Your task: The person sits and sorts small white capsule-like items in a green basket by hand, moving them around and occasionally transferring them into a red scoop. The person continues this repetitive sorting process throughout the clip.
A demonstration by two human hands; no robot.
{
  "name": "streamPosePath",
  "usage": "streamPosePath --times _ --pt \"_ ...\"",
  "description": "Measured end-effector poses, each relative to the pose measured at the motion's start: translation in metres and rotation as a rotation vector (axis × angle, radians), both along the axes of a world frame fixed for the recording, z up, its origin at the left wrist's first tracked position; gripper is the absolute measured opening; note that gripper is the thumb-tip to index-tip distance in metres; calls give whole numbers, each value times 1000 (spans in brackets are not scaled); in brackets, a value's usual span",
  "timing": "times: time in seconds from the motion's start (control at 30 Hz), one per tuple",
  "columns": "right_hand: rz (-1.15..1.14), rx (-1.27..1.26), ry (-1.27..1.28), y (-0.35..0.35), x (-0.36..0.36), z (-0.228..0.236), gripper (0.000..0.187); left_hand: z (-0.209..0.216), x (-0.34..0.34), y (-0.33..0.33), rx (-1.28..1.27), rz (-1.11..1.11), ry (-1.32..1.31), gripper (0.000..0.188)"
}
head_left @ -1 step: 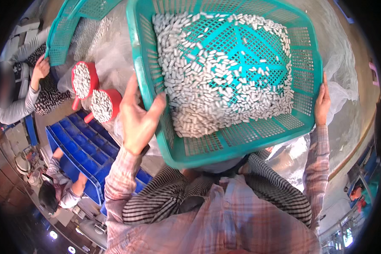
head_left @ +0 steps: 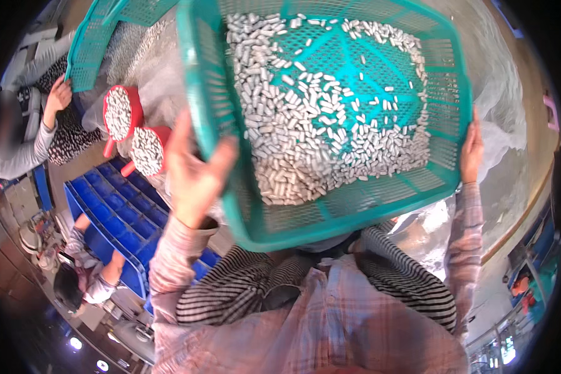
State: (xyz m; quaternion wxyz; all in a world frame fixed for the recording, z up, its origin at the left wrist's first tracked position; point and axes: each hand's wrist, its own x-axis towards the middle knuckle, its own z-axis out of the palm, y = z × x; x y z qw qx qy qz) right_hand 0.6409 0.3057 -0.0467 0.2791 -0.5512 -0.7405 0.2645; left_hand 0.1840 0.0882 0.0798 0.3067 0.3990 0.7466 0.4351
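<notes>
A green plastic basket (head_left: pixel 361 219) with mesh walls and a lattice bottom is held up in front of my body, tilted a little. My left hand (head_left: pixel 196 171) grips its left rim, thumb on the near side of the wall; motion blurs this hand. On the opposite side, my right hand (head_left: pixel 472 153) clasps the right rim, fingers outside. Many small white capsule-shaped pieces (head_left: pixel 274 134) lie in the basket, heaped thickest along the left and near sides. Bare lattice shows through toward the far middle and right.
Two red scoops (head_left: pixel 139 112) full of white pieces lie left of the basket, on clear plastic sheeting (head_left: pixel 495 75). Beyond them, a co-worker's hand (head_left: pixel 58 95) holds another green basket (head_left: pixel 86 59). A blue compartment tray (head_left: pixel 106 209) sits at the left, another person's arms (head_left: pixel 113 271) at it.
The basket's left side and my left hand have shifted slightly left, with more blur. Pieces on the lattice have slid a little. My right hand keeps its hold.
</notes>
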Motion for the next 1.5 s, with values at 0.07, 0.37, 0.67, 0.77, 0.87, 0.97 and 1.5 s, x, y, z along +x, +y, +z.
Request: streamPosePath --times 0.07,0.37,0.67,0.77,0.87,0.97,1.5 --pt "33 -12 18 -33 -65 -2 42 -17 -69 -19 8 203 -3 60" --pt "20 -136 -46 -14 -72 55 34 -79 -72 -71 -23 398 -93 61" --pt "614 236 -420 -4 -131 51 46 -50 -56 -58 85 444 -297 45" --pt "827 65 -390 -6 -159 12 57 -48 -53 -52 92 454 -315 44" --pt "520 122 -317 -3 -195 -58 67 -50 -54 -51 97 452 -301 45" --pt "336 293 -334 -28 -259 -84 72 -46 -51 -45 71 425 -314 45" --pt "710 185 -512 -65 -209 -62 63 -46 -44 -66 138 346 -301 77"
